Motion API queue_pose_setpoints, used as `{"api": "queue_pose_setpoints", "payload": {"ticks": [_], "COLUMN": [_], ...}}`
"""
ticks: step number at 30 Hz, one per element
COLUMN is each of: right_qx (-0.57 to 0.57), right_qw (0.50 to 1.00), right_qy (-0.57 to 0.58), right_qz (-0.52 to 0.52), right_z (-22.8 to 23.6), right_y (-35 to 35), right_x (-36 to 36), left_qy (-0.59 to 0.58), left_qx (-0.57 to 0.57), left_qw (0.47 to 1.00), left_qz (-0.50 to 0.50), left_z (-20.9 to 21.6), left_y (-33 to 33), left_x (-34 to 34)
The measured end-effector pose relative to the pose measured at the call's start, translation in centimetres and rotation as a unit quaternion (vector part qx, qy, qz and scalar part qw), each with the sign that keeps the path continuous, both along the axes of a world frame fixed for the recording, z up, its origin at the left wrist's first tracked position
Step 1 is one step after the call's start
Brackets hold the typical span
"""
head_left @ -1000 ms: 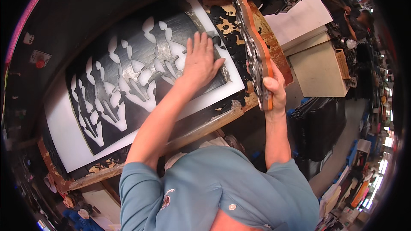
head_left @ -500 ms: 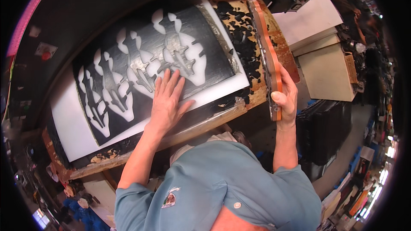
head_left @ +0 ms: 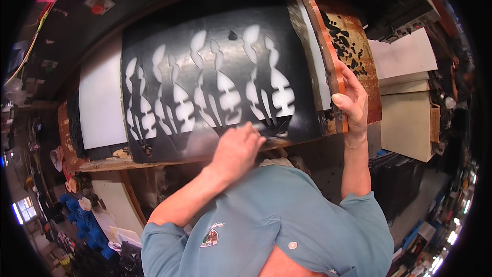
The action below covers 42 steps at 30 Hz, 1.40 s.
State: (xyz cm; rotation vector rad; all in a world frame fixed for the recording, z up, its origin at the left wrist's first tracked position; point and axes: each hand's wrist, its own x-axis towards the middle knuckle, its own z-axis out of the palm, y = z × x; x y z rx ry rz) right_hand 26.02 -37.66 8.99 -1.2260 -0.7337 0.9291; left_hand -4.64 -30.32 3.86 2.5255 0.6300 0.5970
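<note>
A large black sheet (head_left: 225, 10) with several rows of cut-out shapes lies over a white board (head_left: 102, 105). White shows through the openings, and the sheet's near part hangs past the front of the bench. My left hand (head_left: 238, 149) is closed at this near edge, its fingers curled on the sheet and slightly blurred. Upright on its edge at the right of the board is a long cutting die (head_left: 328, 46) with a wavy orange side. My right hand (head_left: 353, 102) grips its near end, thumb on the near face and fingers behind.
Black scraps (head_left: 344, 41) are scattered on the worn wooden bench (head_left: 371, 79) right of the die. Pale boxes (head_left: 405, 118) are stacked farther right. Beyond the bench, a red button (head_left: 98, 7) sits on a dark machine. Blue bins (head_left: 89, 220) stand low at left.
The black sheet has slid toward me over the white board and past the bench front. My left hand went from lying flat to closed at its edge. My right hand still holds the die.
</note>
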Motion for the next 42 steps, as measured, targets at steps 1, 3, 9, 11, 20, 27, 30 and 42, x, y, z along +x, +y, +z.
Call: {"api": "queue_pose_setpoints", "payload": {"ticks": [1,3,9,11,20,27,30,42], "right_qx": [-0.004,-0.014,-0.067,-0.049,-0.158,-0.131,-0.134,-0.107], "right_qw": [1.0,1.0,0.994,0.99,0.822,0.946,0.956,0.948], "right_qy": [-0.007,-0.02,-0.082,-0.129,-0.548,-0.287,-0.245,-0.293], "right_qz": [0.006,0.014,0.04,0.04,-0.001,0.079,0.091,0.063], "right_z": [0.0,-0.1,-1.5,-2.7,-5.2,-3.6,-3.9,-4.2], "right_y": [0.4,1.4,5.0,6.3,7.3,7.2,7.2,7.1], "right_x": [-0.2,-0.7,-2.4,-3.5,-7.4,-2.7,-2.1,-2.5], "left_qy": [0.038,0.105,0.132,0.154,0.221,-0.222,-0.026,-0.034], "left_qx": [-0.008,-0.064,-0.302,-0.289,-0.344,-0.204,-0.031,-0.053], "left_qw": [0.999,0.991,0.929,0.927,0.875,0.95,0.999,0.998], "left_qz": [-0.01,-0.053,-0.167,-0.181,-0.26,-0.083,-0.003,-0.016], "left_z": [0.4,0.7,-2.2,-4.9,-6.4,0.5,-0.9,-0.8], "left_y": [-1.4,-3.7,-6.4,-6.9,-6.4,0.6,3.2,6.4], "left_x": [-0.4,-0.6,1.5,2.5,2.1,1.0,4.0,-7.4]}}
